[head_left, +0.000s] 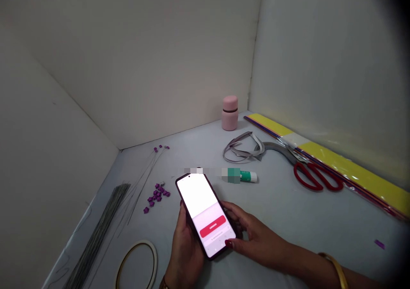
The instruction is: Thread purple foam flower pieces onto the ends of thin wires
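A phone point(205, 212) with a bright white screen and a red button sits low in the middle of the head view. My left hand point(185, 250) cups it from below and the left, fingers wrapped round its edge. My right hand point(253, 237) grips the phone's right side, thumb by the lower right corner of the screen. A gold bangle point(336, 267) circles my right wrist.
On the grey table lie a glue stick point(243, 176), red-handled scissors point(315, 175), curled grey paper strips point(243, 148), a pink jar point(229, 113), purple paper stars point(156, 195), a bundle of thin wires point(99, 233), a tape ring point(137, 263) and yellow paper sheets point(346, 165) along the right wall.
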A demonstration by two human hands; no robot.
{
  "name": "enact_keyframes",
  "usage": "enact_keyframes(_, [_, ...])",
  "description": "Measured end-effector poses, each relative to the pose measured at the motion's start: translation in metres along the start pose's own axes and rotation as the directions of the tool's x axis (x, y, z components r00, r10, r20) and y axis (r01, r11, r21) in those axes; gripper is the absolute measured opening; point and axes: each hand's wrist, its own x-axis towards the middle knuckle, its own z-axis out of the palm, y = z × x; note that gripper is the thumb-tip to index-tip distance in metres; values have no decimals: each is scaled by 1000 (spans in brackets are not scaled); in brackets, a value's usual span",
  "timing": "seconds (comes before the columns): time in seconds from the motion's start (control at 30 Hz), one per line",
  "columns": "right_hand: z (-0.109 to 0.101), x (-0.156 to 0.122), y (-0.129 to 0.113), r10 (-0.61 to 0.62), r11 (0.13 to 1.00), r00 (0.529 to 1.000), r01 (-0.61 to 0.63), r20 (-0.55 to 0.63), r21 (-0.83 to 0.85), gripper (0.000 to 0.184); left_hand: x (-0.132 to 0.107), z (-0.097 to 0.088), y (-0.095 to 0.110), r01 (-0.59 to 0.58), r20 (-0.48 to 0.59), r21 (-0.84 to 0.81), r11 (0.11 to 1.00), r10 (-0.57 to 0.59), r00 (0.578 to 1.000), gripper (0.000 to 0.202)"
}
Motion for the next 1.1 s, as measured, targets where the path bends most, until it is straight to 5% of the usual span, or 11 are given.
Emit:
enact_keyframes(0.37, [-1, 1, 2, -17, 999, 1000, 17, 6, 32, 60, 2, -4, -3, 23, 53, -47, 999, -20, 998, 43])
enact_keyframes(0.7, [9, 1, 0, 71, 990, 987, -87, -144, -109, 67, 3, -5, -6, -30, -12, -54, 998, 29, 999, 40])
enact_keyframes(1.1, [21, 0, -5, 22, 963, 973, -82, -230, -256, 84, -5, 2, -1, 5, -88, -28, 1000, -8, 996, 39])
